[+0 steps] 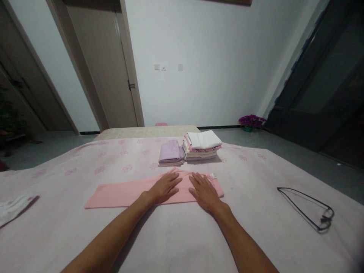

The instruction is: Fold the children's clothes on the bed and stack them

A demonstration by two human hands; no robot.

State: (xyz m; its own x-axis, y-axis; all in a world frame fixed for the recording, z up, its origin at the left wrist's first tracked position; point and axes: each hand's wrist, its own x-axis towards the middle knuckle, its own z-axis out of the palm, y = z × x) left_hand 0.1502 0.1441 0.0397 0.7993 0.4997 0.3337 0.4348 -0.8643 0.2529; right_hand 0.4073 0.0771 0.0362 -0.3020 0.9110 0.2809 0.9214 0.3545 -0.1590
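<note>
A long pink cloth (119,194), folded into a narrow strip, lies flat on the pink flowered bed sheet (85,227). My left hand (165,187) rests flat on the strip's middle with fingers stretched out. My right hand (203,191) lies flat on the strip's right part, fingers spread, close to a small white tag (213,175) at the cloth's far right corner. Neither hand holds anything.
Behind the cloth stand a folded purple towel (170,152) and a stack of folded white and pink cloths (201,146). A black wire hanger (308,207) lies at the right. A white cloth (13,206) sits at the left edge. Doors, wall and potted flowers (251,122) are beyond.
</note>
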